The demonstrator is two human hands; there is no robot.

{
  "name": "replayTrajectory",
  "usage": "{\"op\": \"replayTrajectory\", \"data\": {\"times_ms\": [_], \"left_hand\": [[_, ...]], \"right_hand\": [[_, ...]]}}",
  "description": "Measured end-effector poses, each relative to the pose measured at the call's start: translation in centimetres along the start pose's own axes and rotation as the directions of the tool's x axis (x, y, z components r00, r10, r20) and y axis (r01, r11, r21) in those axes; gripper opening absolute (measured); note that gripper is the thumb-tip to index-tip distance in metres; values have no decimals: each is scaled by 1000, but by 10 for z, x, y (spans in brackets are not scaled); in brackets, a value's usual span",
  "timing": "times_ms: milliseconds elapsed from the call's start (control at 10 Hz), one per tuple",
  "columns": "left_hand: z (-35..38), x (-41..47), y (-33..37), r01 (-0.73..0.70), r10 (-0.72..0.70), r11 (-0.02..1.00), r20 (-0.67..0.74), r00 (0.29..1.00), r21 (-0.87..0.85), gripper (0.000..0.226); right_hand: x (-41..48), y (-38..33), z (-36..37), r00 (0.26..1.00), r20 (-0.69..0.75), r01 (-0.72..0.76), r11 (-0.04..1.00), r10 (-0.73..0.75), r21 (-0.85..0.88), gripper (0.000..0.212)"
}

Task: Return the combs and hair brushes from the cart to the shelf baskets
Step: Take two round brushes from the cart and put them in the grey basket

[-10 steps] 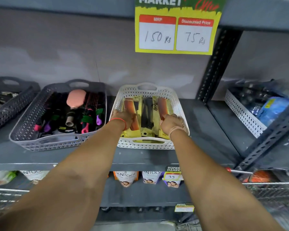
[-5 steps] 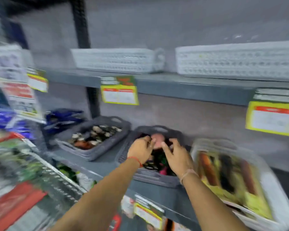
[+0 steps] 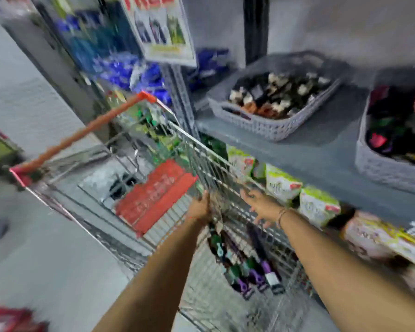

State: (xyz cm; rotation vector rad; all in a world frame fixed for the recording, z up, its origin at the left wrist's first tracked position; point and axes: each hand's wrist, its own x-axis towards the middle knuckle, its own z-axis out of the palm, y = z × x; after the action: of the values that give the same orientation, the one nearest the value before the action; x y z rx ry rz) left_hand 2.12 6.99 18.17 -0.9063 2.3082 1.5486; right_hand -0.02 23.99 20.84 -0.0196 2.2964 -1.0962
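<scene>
The view is blurred. A wire shopping cart [image 3: 185, 144] with an orange handle stands left of the shelf. On its floor lie several hair brushes [image 3: 247, 267] with purple and green handles. My left hand [image 3: 199, 208] reaches down into the cart above them, fingers pointing down, nothing visibly in it. My right hand [image 3: 259, 206] hovers over the cart's right wall with fingers spread and empty. A grey basket of brushes [image 3: 381, 164] sits on the shelf at the far right, with a pink brush head at the frame's edge.
Another grey basket [image 3: 268, 125] of small dark and white items is on the same shelf [image 3: 321, 152]. Green and white packets [image 3: 283, 185] line the shelf below. An orange child-seat flap [image 3: 153, 195] lies in the cart. A hanging sign [image 3: 158, 27] and blue packs are up left.
My head has turned left and down from the shelf baskets to the cart. Both hands left the white comb basket, passed the grey brush basket and now reach into the cart.
</scene>
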Motion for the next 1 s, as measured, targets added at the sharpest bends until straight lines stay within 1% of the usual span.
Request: {"op": "replayTrajectory", "data": {"times_ms": [100, 200, 300, 400, 500, 600, 700, 800, 900, 1000], "left_hand": [[-12, 36, -44, 89, -93, 994, 65, 994, 59, 53], [-12, 57, -63, 197, -205, 978, 132, 970, 70, 57], [1, 81, -84, 216, -241, 959, 126, 962, 183, 62], [18, 106, -100, 265, -309, 927, 139, 941, 265, 62], [36, 126, -121, 314, -353, 903, 89, 931, 292, 53], [53, 133, -138, 381, -407, 881, 39, 912, 282, 50], [64, 131, -148, 432, -441, 874, -10, 897, 223, 66], [68, 128, -153, 483, -489, 862, 4, 872, 156, 65], [66, 124, -156, 553, -550, 830, 59, 833, -69, 61], [63, 115, -165, 578, -578, 780, 77, 812, -240, 49]], "right_hand": [[39, 20, 34, 983, 90, -159, 987, 158, 2, 66], [71, 42, 61, 957, 148, -251, 968, 252, -23, 62], [98, 72, 79, 957, 119, -243, 954, 266, -178, 56], [115, 111, 89, 937, 67, -305, 894, 344, -328, 55], [109, 146, 98, 835, 60, -455, 748, 547, -482, 87], [94, 175, 117, 803, 104, -486, 746, 587, -455, 96], [88, 188, 126, 829, 57, -509, 794, 556, -333, 84], [95, 185, 120, 841, -46, -540, 831, 539, -131, 50], [100, 168, 117, 907, -244, -399, 886, 343, -238, 35], [105, 159, 124, 984, -166, -136, 876, 64, -463, 35]]}}
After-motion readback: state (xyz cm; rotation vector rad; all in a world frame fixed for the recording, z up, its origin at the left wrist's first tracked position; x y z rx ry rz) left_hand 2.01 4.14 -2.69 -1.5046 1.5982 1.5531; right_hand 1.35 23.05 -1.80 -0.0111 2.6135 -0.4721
